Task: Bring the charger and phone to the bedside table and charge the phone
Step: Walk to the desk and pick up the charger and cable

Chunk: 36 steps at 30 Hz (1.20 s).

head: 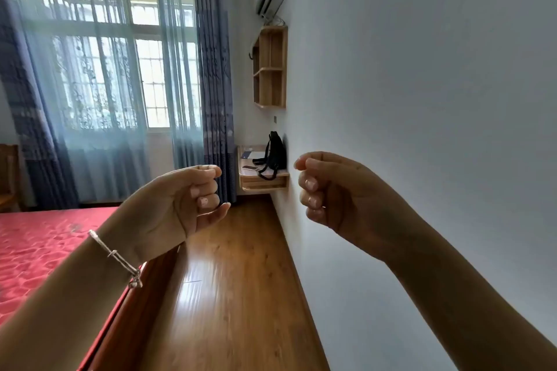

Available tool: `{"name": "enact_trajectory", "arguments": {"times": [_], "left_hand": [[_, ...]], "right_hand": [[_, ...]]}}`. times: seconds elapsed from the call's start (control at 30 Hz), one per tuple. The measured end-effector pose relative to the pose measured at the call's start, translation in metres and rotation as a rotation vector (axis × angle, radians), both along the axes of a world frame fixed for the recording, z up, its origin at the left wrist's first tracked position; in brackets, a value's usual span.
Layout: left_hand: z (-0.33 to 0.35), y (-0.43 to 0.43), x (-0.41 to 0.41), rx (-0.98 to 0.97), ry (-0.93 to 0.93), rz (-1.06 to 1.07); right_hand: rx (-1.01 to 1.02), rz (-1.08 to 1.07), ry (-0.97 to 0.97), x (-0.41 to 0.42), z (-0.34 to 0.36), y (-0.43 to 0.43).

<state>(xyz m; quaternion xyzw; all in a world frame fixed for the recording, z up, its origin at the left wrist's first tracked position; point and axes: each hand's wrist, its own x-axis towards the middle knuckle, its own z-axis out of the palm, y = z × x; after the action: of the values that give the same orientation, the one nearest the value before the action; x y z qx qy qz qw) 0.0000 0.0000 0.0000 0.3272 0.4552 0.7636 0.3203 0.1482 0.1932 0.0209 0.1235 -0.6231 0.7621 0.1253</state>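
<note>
Task status: at its start, by the look of it; nothing has been collected. Left hand (193, 199), cord bracelet (116, 256) at the wrist: raised, fingers curled into the palm, gripping nothing. Right hand (328, 187): raised level with it, likewise curled, likewise without a load. Phone (250, 168): lying flat near the front edge of a wall-mounted wooden worktop (256, 178) at the far end of the room, well apart from both hands and showing in the gap between them. Black backpack (272, 153): upright on the same worktop, against the wall, just beside the phone. Charger: not visible; possibly behind or inside the backpack, but this cannot be told. Bedside table: not identifiable; only the bed (39, 244), red cover, shows at left. Remaining: fetch phone and charger, carry both to the bedside, connect.
</note>
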Motion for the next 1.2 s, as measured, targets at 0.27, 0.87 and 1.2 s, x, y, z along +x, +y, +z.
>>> {"name": "enact_trajectory", "arguments": {"times": [0.27,0.87,1.2], "left_hand": [[0.006,0.036,-0.041,0.038,0.085,0.035],[-0.114,0.048,-0.163,-0.127,-0.163,0.077],[-0.182,0.038,-0.25,-0.26,-0.307,0.025]], "right_hand": [[0.052,0.054,0.024,-0.05,0.004,0.032],[-0.02,0.252,-0.278,-0.199,-0.118,0.033],[-0.175,0.19,-0.552,-0.294,-0.186,0.021]]}}
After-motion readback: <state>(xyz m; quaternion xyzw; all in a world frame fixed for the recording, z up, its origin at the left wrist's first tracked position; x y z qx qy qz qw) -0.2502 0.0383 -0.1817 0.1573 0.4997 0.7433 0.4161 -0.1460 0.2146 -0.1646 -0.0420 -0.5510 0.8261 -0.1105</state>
